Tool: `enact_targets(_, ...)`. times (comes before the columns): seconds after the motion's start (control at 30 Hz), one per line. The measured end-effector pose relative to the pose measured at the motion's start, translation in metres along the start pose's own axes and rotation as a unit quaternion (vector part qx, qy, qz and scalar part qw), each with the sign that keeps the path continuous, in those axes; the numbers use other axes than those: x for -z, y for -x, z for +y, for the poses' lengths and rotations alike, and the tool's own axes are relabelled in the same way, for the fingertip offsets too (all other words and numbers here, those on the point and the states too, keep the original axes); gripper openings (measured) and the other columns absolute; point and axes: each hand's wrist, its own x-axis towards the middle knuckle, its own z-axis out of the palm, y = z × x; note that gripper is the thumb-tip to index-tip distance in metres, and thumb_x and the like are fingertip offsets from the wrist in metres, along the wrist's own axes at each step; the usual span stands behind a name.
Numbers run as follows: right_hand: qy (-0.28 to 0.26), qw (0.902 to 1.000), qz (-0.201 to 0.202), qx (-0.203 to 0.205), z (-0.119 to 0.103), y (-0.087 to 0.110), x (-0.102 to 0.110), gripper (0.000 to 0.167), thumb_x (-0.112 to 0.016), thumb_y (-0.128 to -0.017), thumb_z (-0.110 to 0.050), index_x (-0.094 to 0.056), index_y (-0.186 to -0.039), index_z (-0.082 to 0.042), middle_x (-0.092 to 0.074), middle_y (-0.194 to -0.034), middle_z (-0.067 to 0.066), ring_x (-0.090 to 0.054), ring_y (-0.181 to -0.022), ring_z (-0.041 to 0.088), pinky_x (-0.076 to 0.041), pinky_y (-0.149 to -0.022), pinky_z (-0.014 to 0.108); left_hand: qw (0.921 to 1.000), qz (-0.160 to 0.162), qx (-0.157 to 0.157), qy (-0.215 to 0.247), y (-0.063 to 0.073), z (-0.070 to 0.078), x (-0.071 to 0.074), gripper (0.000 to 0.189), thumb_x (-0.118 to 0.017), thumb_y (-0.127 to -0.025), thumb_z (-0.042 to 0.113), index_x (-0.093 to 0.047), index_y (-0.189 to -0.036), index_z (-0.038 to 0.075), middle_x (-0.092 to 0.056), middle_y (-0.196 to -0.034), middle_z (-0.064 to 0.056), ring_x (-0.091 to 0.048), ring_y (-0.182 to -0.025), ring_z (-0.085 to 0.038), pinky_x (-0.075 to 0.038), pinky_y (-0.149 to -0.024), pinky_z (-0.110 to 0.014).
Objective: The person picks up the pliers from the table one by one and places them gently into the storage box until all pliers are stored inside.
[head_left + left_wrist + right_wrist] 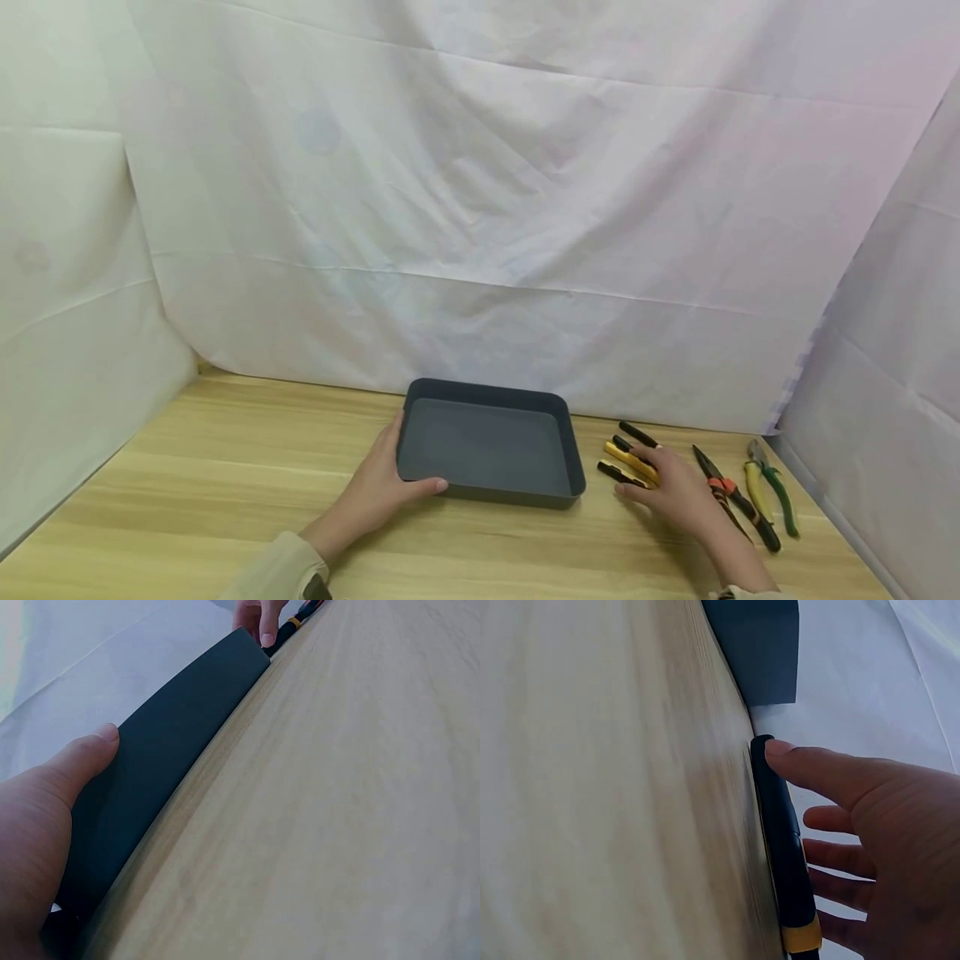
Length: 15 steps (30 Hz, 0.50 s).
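Tray is being gripped at its 8 o'clock corner by left hand, presumably for steadying. At 3 o'clock, yellow tool is being overhung by right hand, fingers loose.

Pale beige sleeves, dark left wristband

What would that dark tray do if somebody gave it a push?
The tray would probably slide rather than tip, since it sits wide and low on the table. It looks stiff, because its walls stand up straight. Those walls seem thin, so it may be light for its size.
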Motion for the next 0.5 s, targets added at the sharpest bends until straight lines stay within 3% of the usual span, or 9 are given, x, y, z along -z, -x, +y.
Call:
enact_targets(0.2,-0.005,0.9997,-0.001,-0.024,0.0,0.0,-0.006,0.083,-0.077,-0.083,-0.056,-0.054,-0.144,-0.003,-0.047,-0.146,0.035,-0.039,-0.136,0.06,-0.041,-0.098,0.076,1.0,-0.001,0.0,-0.001,0.0,0.0,0.0,0.131,-0.087,-0.072,0.056,-0.006,-0.164,0.008,-0.021,-0.167,-0.019,-0.028,-0.153,-0.041,-0.033,-0.119,-0.063)
enact_targets(0.5,-0.002,0.9993,0.004,-0.037,0.003,-0.003,-0.013,0.079,-0.074,-0.085,-0.059,-0.056,-0.142,-0.007,-0.056,-0.134,0.027,-0.056,-0.118,0.046,-0.052,-0.085,0.062,1.0,0.001,-0.006,0.005,0.0,0.001,0.0,0.132,-0.088,-0.071,0.055,-0.007,-0.164,0.007,-0.022,-0.167,-0.019,-0.028,-0.153,-0.04,-0.033,-0.119,-0.062)
